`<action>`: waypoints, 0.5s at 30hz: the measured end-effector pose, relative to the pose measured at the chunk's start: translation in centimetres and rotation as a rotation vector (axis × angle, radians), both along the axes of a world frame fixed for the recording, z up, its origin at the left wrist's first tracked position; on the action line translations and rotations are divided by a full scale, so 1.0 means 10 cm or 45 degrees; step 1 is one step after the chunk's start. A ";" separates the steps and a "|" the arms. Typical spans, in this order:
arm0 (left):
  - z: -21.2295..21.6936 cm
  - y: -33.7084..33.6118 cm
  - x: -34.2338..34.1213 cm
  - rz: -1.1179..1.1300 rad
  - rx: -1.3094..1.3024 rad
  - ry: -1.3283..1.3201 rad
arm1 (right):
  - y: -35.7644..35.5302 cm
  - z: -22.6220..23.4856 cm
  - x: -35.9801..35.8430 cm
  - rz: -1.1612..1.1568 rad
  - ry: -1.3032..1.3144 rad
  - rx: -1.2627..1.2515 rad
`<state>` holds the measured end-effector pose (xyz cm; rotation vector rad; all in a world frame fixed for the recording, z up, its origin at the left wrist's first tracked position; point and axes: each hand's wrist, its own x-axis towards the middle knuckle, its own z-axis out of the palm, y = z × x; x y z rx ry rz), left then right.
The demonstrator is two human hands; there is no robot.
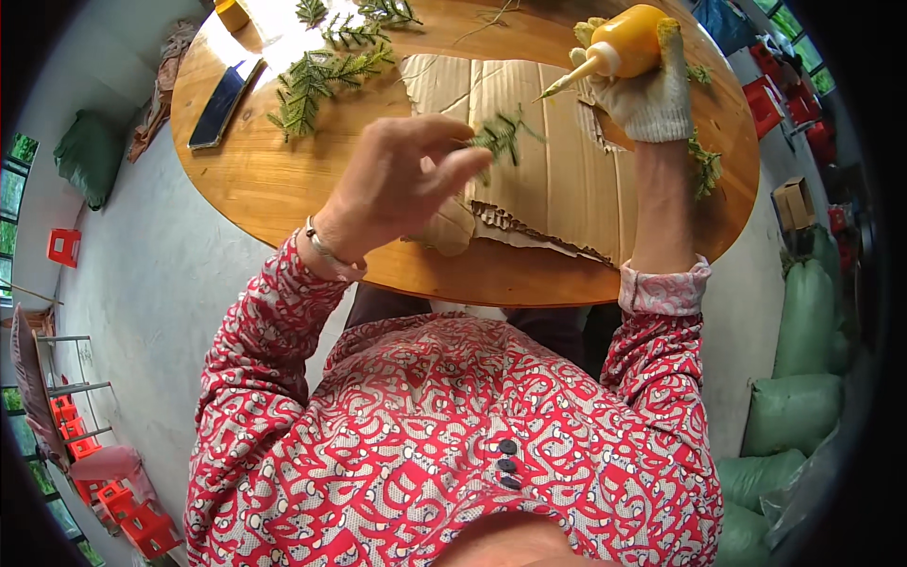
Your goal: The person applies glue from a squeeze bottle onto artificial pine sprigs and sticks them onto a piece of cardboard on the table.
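Between the thumb and fingers of my bare left hand (402,170) is a small green fir sprig (505,138), slightly blurred. It hangs over a torn sheet of corrugated cardboard (557,189) on the table. My right hand (652,102), in a white knit glove with yellowed fingertips, grips a yellow squeeze bottle (631,38). The bottle is tilted, and its pale pointed nozzle (572,77) aims down and left, above the cardboard and apart from the sprig. Several loose fir branches (316,87) lie on the table left of the cardboard.
The round wooden table (227,180) carries a dark phone-like slab (223,104) at its left and a yellow object (231,13) at the far left edge. More greenery (704,168) lies at the right. Green sacks (798,411) and red stools (64,248) stand around on the floor.
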<state>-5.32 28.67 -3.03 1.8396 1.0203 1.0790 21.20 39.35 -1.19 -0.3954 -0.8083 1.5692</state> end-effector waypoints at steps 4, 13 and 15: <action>0.10 -0.04 0.00 -0.084 0.214 0.604 | 0.02 -0.03 -0.02 0.022 0.016 0.009; 0.08 0.32 0.01 -0.201 1.023 0.488 | 0.11 -0.05 0.10 0.140 0.043 0.059; -0.04 0.43 0.05 -0.397 0.941 0.466 | 0.13 -0.07 0.13 0.121 0.048 0.042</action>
